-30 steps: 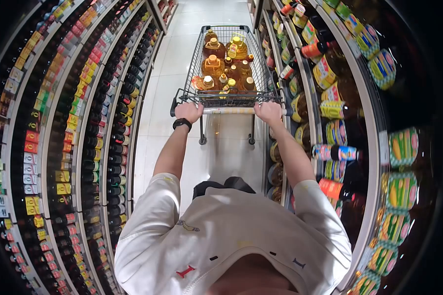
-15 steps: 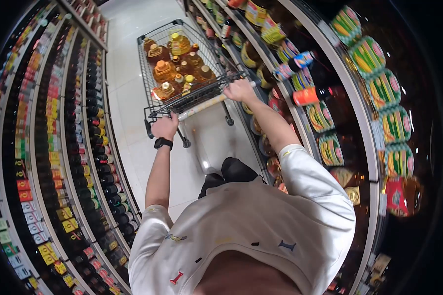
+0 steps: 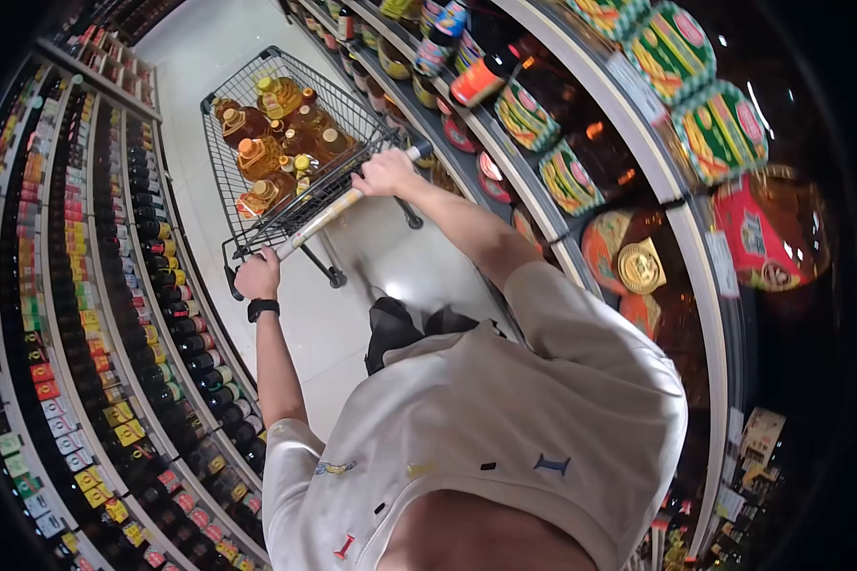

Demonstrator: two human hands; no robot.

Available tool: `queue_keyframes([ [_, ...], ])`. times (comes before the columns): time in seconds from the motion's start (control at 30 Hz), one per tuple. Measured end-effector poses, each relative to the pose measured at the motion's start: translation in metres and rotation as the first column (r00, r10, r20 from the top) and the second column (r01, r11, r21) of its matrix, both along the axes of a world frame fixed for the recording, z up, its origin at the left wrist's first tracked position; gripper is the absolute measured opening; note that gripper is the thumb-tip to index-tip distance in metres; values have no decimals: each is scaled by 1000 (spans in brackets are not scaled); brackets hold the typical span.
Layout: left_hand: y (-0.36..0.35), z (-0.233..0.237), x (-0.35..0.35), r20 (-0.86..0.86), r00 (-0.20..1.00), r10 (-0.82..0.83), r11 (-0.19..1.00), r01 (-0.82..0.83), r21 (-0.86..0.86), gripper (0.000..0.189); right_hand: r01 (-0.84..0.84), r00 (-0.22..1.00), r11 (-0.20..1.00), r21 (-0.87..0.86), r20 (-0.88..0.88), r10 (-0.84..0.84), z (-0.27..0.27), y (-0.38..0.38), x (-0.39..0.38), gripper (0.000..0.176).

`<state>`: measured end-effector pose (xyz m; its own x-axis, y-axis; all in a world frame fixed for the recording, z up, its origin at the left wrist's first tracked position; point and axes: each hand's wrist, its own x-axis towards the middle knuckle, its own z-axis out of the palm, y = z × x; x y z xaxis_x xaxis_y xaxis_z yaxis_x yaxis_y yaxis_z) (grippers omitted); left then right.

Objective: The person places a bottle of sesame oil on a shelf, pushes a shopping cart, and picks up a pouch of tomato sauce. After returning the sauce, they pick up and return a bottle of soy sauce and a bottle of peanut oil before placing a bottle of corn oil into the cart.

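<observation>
A wire shopping cart (image 3: 221, 162) stands ahead of me, angled to the left in the aisle. Several bottles of golden-brown cooking oil (image 3: 260, 157) fill its basket, with orange, yellow and pale caps. My left hand (image 3: 258, 275), with a black watch at the wrist, is closed around the left end of the pale cart handle (image 3: 322, 218). Near the handle's right end, my right hand (image 3: 387, 174) is wrapped over the bar. The undersides of the fingers are hidden on both hands.
Close on my right runs a shelf (image 3: 628, 90) with large oil bottles and green-labelled packs (image 3: 721, 131). An orange-labelled bottle (image 3: 479, 81) is on its lower level. Along the left, tall shelves hold rows of dark bottles (image 3: 176, 293). Pale floor tiles (image 3: 186, 57) stretch ahead between them.
The cart and both hands have shifted left in view, and the cart has turned further to the left. The right shelf's goods have slid upward in view. Both hands keep their hold.
</observation>
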<state>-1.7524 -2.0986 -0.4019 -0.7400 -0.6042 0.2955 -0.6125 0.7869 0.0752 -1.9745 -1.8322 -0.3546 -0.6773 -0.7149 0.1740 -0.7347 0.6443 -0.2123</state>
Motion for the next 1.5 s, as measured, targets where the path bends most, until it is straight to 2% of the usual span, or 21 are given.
queue_keyframes([
  [0.13, 11, 17, 59, 3, 1000, -31, 999, 31, 15, 60, 23, 999, 999, 42, 20, -24, 31, 14, 62, 56],
  [0.2, 21, 17, 80, -24, 999, -31, 999, 31, 12, 58, 47, 994, 994, 95, 89, -56, 41, 26, 91, 53],
  [0.4, 63, 26, 140, -22, 1000, -9, 998, 10, 57, 57, 38, 997, 992, 119, 68, -46, 37, 62, 149, 54],
  [0.7, 121, 10, 215, -74, 995, -61, 997, 64, 39, 58, 86, 994, 980, 181, 58, -98, 24, 122, 225, 55],
  [0.8, 136, 7, 242, -40, 996, -74, 997, 75, 31, 59, 99, 994, 987, 124, 27, -103, 13, 138, 250, 54],
  [0.93, 159, 5, 275, -20, 997, -78, 996, 79, 46, 61, 93, 994, 977, 190, 30, -101, 18, 161, 285, 54],
  [1.1, 180, 3, 313, -8, 996, -93, 994, 94, 64, 60, 105, 993, 979, 174, 30, -112, 16, 185, 326, 55],
  [1.23, 201, 5, 343, -41, 997, -68, 997, 69, 25, 59, 91, 995, 985, 148, 25, -95, 19, 204, 354, 56],
  [1.5, 251, 9, 409, -56, 997, -53, 994, 58, 93, 54, 59, 998, 992, 114, 11, -60, 20, 250, 417, 57],
])
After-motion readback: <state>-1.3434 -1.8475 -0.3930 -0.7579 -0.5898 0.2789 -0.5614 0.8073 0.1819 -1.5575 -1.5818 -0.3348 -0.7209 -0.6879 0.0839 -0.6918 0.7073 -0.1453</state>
